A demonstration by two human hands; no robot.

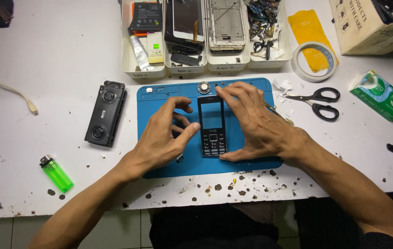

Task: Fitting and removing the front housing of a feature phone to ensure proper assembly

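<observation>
Four white trays (143, 69) of phone parts, hands framing keypad phone (212, 125)

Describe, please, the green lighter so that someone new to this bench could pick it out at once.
Start at the blue mat in the middle of the white table. Go left past the black speaker to the table's near edge. There lies the lighter, alone, small and see-through bright green with a metal top, clear of both hands.

You're working under bright, even overhead light; the white table (67, 55) nearly washes out above the blue mat (159, 94). Your hands cast only soft, short shadows onto the mat. Focus is sharp there, and straight lines bow slightly toward the frame edges.
</observation>
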